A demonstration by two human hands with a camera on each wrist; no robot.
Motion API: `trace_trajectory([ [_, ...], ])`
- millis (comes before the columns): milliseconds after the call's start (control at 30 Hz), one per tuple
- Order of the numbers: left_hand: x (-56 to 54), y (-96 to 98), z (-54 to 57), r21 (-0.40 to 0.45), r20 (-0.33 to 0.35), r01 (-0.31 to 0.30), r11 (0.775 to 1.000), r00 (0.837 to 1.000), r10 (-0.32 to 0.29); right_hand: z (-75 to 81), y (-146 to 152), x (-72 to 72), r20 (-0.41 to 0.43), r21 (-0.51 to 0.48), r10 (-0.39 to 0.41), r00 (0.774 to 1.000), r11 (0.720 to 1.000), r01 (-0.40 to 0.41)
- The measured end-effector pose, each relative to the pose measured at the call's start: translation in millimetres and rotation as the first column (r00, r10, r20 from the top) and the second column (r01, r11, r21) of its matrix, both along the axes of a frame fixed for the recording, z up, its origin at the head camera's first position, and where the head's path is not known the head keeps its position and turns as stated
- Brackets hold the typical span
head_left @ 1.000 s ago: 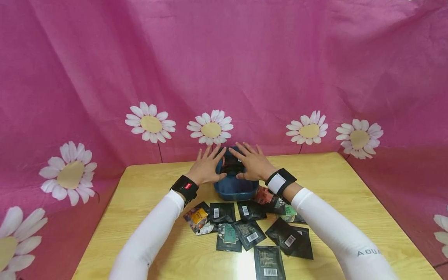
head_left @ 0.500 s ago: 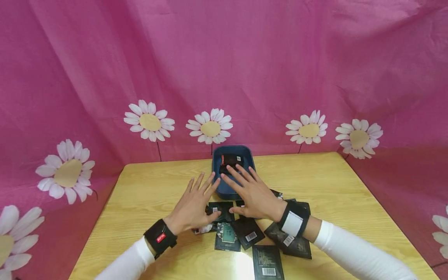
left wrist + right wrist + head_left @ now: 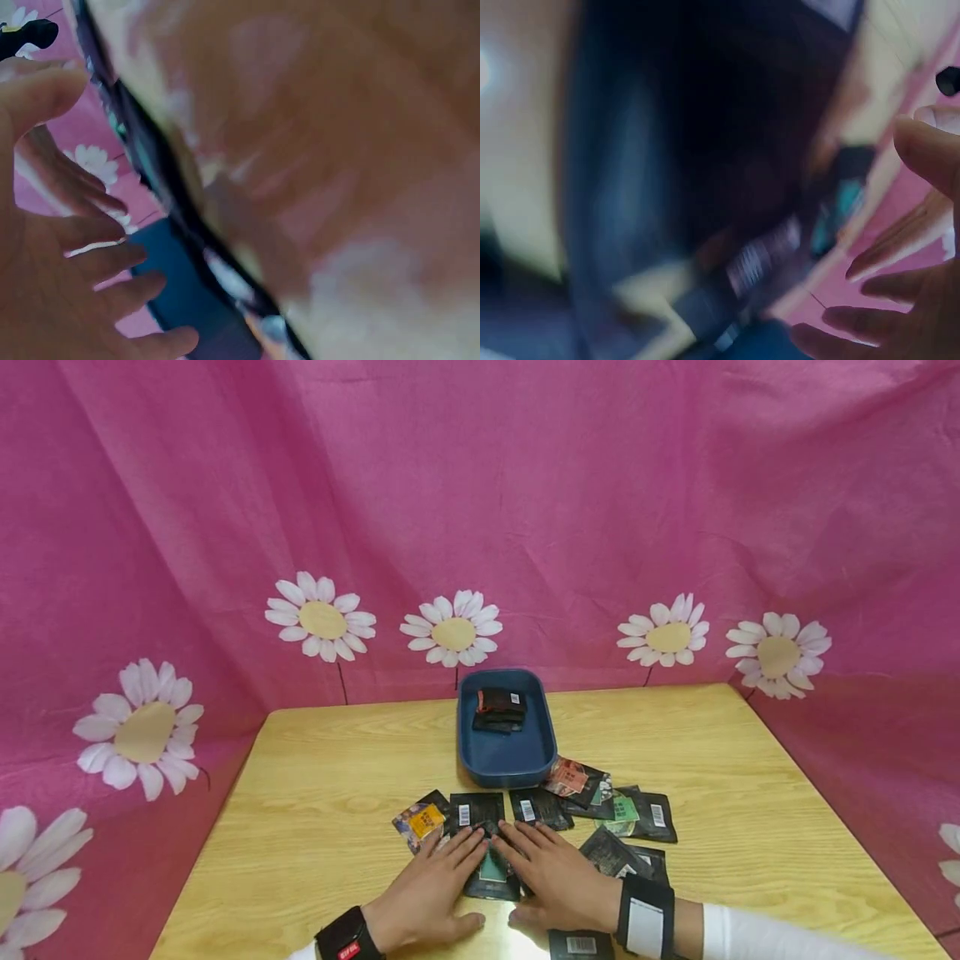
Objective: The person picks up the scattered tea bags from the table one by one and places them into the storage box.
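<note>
Both hands are low over the scattered black sachets near the front of the table, fingers straight and spread. My left hand [image 3: 431, 893] reaches towards a sachet with a teal label [image 3: 493, 870], its fingertips over the sachet's upper left. My right hand [image 3: 562, 881] lies just right of it, covering parts of some sachets. Neither hand grips anything; whether the fingers touch the sachets is unclear. A sachet with an orange label [image 3: 426, 820] and a black barcoded sachet [image 3: 477, 808] lie beyond the fingertips. In the wrist views, the left hand [image 3: 67, 277] and right hand [image 3: 907, 300] have straight fingers.
Behind the sachets stands a blue bin [image 3: 506, 774] with a small stack of black sachets [image 3: 500, 708] in it. Red-labelled [image 3: 567, 778] and green-labelled sachets [image 3: 621, 814] lie right of the bin's front. A pink flowered cloth [image 3: 555, 527] hangs behind the wooden table [image 3: 322, 777].
Both hands have drawn back from over the bin towards the front of the table and lowered over the sachets. The bin and its stack are now in full view.
</note>
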State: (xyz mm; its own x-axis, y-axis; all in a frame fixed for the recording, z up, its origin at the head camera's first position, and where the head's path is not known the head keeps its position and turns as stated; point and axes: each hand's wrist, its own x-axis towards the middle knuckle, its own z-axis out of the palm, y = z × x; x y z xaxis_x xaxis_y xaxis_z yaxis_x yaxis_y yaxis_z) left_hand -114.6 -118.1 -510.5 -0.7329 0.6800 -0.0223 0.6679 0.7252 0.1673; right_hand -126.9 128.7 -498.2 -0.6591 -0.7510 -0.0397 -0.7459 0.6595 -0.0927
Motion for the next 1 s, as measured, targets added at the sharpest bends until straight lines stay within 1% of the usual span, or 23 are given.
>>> trace_trajectory([
  [67, 1.7, 2.4, -4.6, -0.011, 0.012, 0.020, 1.000, 1.000, -0.020, -7.3, -0.1, 2.8, 0.031, 0.008, 0.004, 1.000, 1.000, -0.005],
  [133, 2.6, 4.8, -7.4, -0.029, 0.012, 0.025, 0.999, 1.000, -0.025, -11.8, -1.2, 4.5, 0.044, 0.008, 0.002, 0.999, 1.000, -0.003],
  [300, 1.2, 9.8, -9.6, -0.072, 0.009, 0.010, 0.997, 1.000, -0.010, -16.1, -4.1, 5.1, 0.031, 0.024, 0.005, 1.000, 1.000, -0.005],
  [400, -0.9, 12.1, -9.9, -0.081, -0.033, 0.008, 0.997, 0.999, -0.011, -16.4, -5.3, 4.0, 0.003, 0.032, 0.013, 1.000, 0.999, -0.013],
  [500, -2.5, 14.0, -10.8, -0.086, -0.095, 0.011, 0.996, 0.995, -0.019, -16.4, -7.1, 2.8, -0.043, 0.031, 0.025, 0.999, 0.999, -0.024],
  [533, -2.2, 14.4, -10.9, -0.086, -0.115, 0.013, 0.996, 0.993, -0.023, -16.6, -7.8, 2.7, -0.060, 0.029, 0.030, 0.998, 0.999, -0.028],
  [667, -0.2, 15.6, -11.3, -0.061, -0.158, 0.024, 0.998, 0.987, -0.034, -16.3, -10.3, 4.0, -0.096, 0.007, 0.039, 0.995, 0.999, -0.038],
  [767, 1.4, 16.2, -11.8, -0.047, -0.201, 0.033, 0.998, 0.979, -0.042, -16.2, -11.9, 5.6, -0.112, -0.029, 0.042, 0.993, 0.999, -0.045],
  [833, 2.3, 16.8, -12.0, -0.049, -0.247, 0.039, 0.998, 0.968, -0.050, -15.1, -13.3, 6.8, -0.145, -0.047, 0.053, 0.988, 0.997, -0.061],
  [900, 3.2, 17.4, -11.3, -0.059, -0.294, 0.045, 0.997, 0.954, -0.060, -14.2, -14.9, 7.9, -0.191, -0.061, 0.071, 0.979, 0.995, -0.084],
  [1000, 4.5, 18.0, -9.1, -0.068, -0.345, 0.054, 0.996, 0.936, -0.075, -12.3, -17.2, 9.2, -0.273, -0.061, 0.098, 0.957, 0.991, -0.119],
])
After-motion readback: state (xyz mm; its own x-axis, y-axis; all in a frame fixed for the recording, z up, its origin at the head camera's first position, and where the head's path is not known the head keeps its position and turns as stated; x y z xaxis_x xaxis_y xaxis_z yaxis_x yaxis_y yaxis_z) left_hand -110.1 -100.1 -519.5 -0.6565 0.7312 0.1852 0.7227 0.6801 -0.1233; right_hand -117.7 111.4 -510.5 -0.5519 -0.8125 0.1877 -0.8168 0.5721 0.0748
